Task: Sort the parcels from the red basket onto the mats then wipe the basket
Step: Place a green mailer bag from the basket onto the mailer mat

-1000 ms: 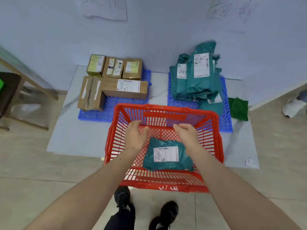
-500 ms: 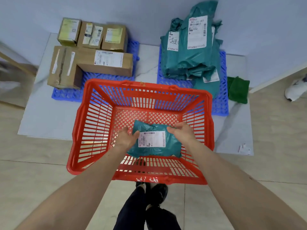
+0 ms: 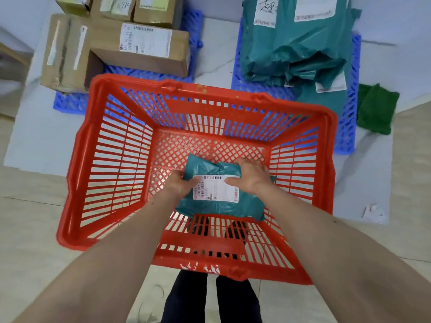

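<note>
The red basket (image 3: 109, 173) stands on the floor in front of me. Inside it, near the front wall, lies one teal bag parcel (image 3: 210, 207) with a white label. My left hand (image 3: 180, 185) grips its left edge and my right hand (image 3: 250, 177) grips its upper right part, thumb on the label. Beyond the basket, brown cardboard boxes (image 3: 140, 45) sit on the left blue mat (image 3: 70, 102), and teal bag parcels (image 3: 293, 43) are piled on the right blue mat (image 3: 347, 127).
A folded green cloth (image 3: 375, 108) lies right of the right mat on the grey floor sheet (image 3: 42, 127). A crumpled scrap of paper (image 3: 372, 212) lies on the sheet's front right corner. My dark trousers (image 3: 210, 297) show below the basket.
Both hands have gone down into the basket and taken hold of the teal parcel. The view has moved closer and tilted further down over the basket.
</note>
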### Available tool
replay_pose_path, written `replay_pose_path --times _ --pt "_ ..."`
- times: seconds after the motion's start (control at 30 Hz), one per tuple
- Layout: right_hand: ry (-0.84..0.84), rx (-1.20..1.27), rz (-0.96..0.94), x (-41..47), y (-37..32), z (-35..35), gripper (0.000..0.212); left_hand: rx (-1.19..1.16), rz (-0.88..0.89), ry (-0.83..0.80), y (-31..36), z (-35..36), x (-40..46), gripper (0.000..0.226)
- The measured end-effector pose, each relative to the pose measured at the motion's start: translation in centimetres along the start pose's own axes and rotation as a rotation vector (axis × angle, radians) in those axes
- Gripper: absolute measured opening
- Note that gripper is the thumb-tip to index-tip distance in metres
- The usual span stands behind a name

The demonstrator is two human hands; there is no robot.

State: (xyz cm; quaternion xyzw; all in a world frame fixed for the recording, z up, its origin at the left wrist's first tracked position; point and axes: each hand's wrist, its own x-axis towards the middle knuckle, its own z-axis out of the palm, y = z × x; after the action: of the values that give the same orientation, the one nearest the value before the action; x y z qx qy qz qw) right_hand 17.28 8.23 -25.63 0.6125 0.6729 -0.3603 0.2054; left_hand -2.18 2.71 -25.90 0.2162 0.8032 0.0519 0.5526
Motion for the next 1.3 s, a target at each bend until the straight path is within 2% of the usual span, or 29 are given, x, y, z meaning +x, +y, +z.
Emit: replay_pose_path --times 0.13,0.27,0.4,0.57,0.73,0.83,0.97,1.13,1.2,1.3 --pt "-0.007 0.019 0.018 1.0 0.3 0.7 0.062 0.033 0.015 0.003 -0.8 0.3 0.9 0.042" --pt "0.011 0.077 0.03 1.2 0.2 0.5 0.037 0.086 -0.002 0.009 -0.5 0.7 0.8 0.04" --pt "-0.036 0.202 0.034 1.1 0.1 -0.6 0.025 0.066 0.003 0.048 0.4 0.2 0.2 0.052" --pt "-0.09 0.253 -0.016 -0.4 -1.0 -3.7 0.021 0.065 0.015 0.121 1.6 -1.5 -2.1 0.055" --pt "-0.077 0.274 -0.085 -3.4 -2.2 -7.3 0.03 0.04 0.073 0.17 3.7 -3.5 -6.4 0.055" --pt "-0.075 0.346 -0.091 -5.9 -2.6 -9.3 0.031 0.05 0.095 0.175 4.6 -4.8 -9.2 0.053" --pt "-0.073 0.419 -0.088 -9.6 -3.1 -11.8 0.022 0.084 0.162 0.181 5.5 -6.5 -12.6 0.042" --pt "-0.027 0.589 -0.115 -14.2 -3.1 -15.0 0.031 0.094 0.263 0.254 7.3 -9.0 -16.9 0.047" --pt "0.026 0.7 -0.099 -15.7 -3.0 -16.1 0.031 0.109 0.285 0.316 8.0 -9.9 -18.3 0.065" --pt "0.126 0.886 -0.056 -17.7 -3.1 -17.9 0.025 0.07 0.289 0.455 9.4 -10.5 -20.2 0.128"
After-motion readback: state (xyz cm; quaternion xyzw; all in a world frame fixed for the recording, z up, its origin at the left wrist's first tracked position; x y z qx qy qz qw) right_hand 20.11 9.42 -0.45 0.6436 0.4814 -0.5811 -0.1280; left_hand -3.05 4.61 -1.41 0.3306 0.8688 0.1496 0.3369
